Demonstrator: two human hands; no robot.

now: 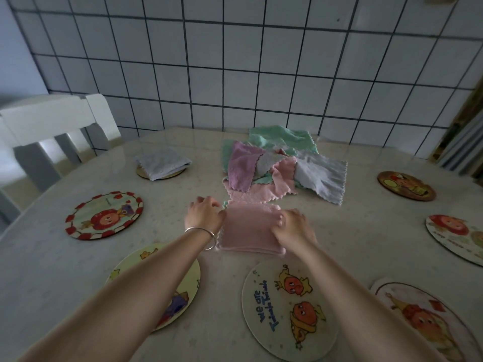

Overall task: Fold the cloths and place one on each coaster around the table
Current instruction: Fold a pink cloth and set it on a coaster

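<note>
Nearest the person lie three round coasters; the middle one reads "we are" above a blurred line. Beyond it the folded pink cloth lies on the table. At its left edge rests the left hand, fingers bent; the right hand presses its right side, fingers together. Seven coasters show in all; the far-left coaster carries one folded grey cloth. Behind, a pile of loose cloths.

The left forearm covers part of the yellow coaster. The right edge cuts two coasters. Both hands are blurred.
</note>
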